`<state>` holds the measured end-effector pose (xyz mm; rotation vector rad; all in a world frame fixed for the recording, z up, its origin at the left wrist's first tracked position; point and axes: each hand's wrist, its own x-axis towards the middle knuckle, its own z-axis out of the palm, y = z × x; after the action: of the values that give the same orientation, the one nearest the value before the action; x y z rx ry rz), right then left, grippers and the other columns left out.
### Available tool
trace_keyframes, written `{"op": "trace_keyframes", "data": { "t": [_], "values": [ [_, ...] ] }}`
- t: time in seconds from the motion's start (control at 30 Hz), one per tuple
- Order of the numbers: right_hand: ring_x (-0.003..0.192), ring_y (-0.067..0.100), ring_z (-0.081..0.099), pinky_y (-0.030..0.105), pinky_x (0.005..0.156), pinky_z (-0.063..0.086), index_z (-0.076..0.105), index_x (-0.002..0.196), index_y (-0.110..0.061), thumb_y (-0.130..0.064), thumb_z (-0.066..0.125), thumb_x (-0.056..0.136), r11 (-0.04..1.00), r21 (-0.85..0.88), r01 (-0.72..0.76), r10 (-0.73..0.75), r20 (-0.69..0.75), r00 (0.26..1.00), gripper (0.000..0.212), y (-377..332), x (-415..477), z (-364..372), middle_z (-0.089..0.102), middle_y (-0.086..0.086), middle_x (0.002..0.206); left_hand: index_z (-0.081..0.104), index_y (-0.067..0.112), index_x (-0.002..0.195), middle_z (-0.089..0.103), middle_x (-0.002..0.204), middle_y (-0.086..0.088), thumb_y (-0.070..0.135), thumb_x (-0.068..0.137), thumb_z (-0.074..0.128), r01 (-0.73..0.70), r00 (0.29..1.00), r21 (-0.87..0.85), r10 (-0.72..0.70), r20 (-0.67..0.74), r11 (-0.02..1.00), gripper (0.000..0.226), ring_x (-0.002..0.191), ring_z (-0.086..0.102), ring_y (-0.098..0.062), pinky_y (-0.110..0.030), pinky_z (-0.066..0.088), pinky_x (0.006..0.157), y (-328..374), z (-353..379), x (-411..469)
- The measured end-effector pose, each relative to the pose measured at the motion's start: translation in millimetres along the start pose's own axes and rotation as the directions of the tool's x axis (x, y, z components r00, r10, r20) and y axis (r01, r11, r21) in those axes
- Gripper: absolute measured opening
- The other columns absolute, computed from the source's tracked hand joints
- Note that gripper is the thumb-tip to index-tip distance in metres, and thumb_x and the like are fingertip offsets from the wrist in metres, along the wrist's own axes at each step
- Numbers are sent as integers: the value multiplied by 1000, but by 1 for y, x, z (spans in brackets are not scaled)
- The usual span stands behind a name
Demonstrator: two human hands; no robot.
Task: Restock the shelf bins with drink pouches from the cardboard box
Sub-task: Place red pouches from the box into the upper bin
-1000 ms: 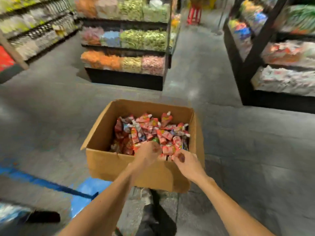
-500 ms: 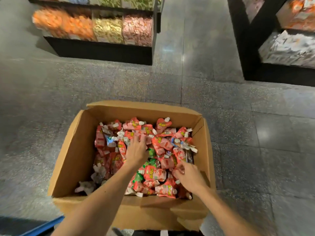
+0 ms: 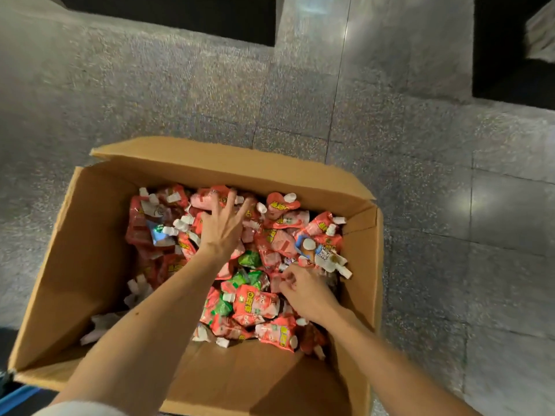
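Note:
An open cardboard box (image 3: pixel 87 253) stands on the floor below me, heaped with red drink pouches (image 3: pixel 258 304) with white caps; a few are green. My left hand (image 3: pixel 223 226) lies flat on the pile near the box's far side, fingers spread, holding nothing. My right hand (image 3: pixel 306 292) is down in the pile near the right wall, its fingers curled around pouches there; whether it has one gripped is unclear. The shelf bins are out of view.
Grey speckled floor tiles (image 3: pixel 420 205) surround the box. The black base of one shelf unit (image 3: pixel 180 16) runs along the top edge, another black shelf base (image 3: pixel 510 55) stands at the top right. A blue object (image 3: pixel 15 397) shows at the bottom left corner.
My head has tilted further down and closer, so the shelves have left the view. My left hand has reached further into the box and spread flat; the right hand stays near the right wall.

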<state>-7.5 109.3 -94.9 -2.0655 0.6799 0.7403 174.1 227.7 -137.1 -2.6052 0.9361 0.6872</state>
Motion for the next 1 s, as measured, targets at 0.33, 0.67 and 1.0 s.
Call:
{"op": "trace_keyframes", "data": {
  "t": [0.33,0.67,1.0],
  "values": [
    [136,25,42,31,105,38,48,138,-10,-20,51,101,997,-72,-22,15,-97,995,38,-8,51,15,40,6,150,30,12,146,33,153,-10,38,94,60,-125,989,148,135,-61,981,65,142,26,-40,-58,43,98,-7,8,-1],
    [126,32,45,37,101,41,40,136,0,-9,68,87,839,-516,-176,-5,-330,944,57,-16,97,45,53,18,134,37,9,142,34,142,-17,10,89,62,-196,978,240,206,-20,951,58,141,21,-54,-44,58,84,-24,9,-7],
    [128,29,38,39,106,41,72,114,-7,-23,76,85,969,-248,-15,-100,-445,890,33,-6,72,26,44,12,137,72,6,98,49,119,-18,-6,67,82,-334,930,6,331,-162,942,35,129,38,-55,-52,60,75,-61,9,-26]
  ]
}}
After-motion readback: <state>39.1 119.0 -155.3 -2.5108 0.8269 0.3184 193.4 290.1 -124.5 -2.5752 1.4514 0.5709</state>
